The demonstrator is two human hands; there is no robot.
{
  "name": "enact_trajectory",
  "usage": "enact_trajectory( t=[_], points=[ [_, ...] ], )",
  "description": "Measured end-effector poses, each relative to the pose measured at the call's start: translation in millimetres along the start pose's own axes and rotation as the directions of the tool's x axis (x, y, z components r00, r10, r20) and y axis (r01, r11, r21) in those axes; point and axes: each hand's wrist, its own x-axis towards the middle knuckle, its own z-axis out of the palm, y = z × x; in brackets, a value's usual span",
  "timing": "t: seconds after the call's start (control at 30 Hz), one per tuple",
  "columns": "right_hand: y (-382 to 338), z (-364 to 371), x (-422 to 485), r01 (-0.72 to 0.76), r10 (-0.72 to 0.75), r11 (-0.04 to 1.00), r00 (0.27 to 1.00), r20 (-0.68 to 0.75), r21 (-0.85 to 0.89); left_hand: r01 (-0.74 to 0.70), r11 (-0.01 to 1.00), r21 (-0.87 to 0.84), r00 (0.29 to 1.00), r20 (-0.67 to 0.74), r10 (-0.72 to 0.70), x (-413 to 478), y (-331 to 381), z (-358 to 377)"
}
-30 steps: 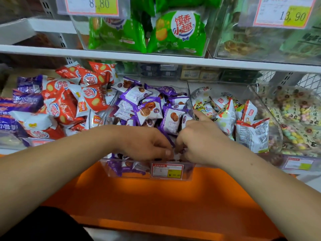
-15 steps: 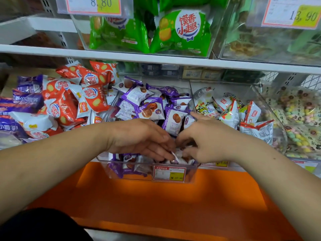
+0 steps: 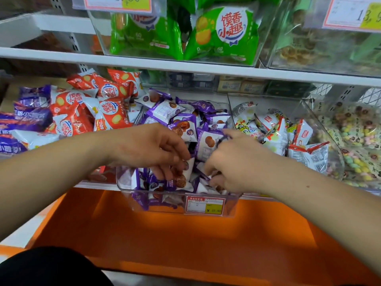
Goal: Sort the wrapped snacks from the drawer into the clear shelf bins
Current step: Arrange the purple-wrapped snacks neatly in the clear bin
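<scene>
Bin (image 3: pixel 231 205) holds L hand (image 3: pixel 151 150), R hand (image 3: pixel 237 163).

1. Small purple-and-white snack packets (image 3: pixel 183 129), each picturing a brown waffle biscuit, lie heaped at all angles.
2. They fill a clear plastic bin (image 3: pixel 231 203) on the lower shelf (image 3: pixel 97 185), its front overhanging an orange drawer (image 3: pixel 185 244).

Shop snack aisle: white shelves (image 3: pixel 144 64) carry clear bins (image 3: pixel 232 207) heaped with wrapped snacks (image 3: pixel 185 129). A printed price tag (image 3: pixel 204 205) fronts the bin just below the left grip (image 3: pixel 152 149) and right grip (image 3: pixel 233 164); larger price tags (image 3: pixel 117 3) hang on the tier above them, over green packs (image 3: pixel 226 36).
</scene>
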Motion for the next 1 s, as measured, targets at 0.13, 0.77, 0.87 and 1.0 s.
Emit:
enact_trajectory(
  t=[0.13, 0.77, 0.87, 1.0],
  points=[
    [-5, -11, 6, 0.042, -0.063, 0.906, 0.997, 0.036, 0.422, 0.036, 0.995, 0.095, 0.989, 0.137, -0.049, -6, -5, -2],
    [1, 10, 28, -0.025, -0.127, 0.764, 0.974, 0.188, 0.645, 0.001, 1.000, 0.009, 0.996, -0.094, 0.000, 17, -18, 14],
    [-8, 14, 32, -0.004, -0.170, 0.817, 0.954, 0.249, 0.576, 0.006, 1.000, -0.005, 0.997, -0.081, -0.006, 19, -18, 13],
    [-10, 11, 36, 0.045, -0.183, 0.924, 0.924, 0.335, 0.379, -0.020, 0.999, 0.049, 0.998, -0.066, 0.023, 13, -25, 11]
  ],
)
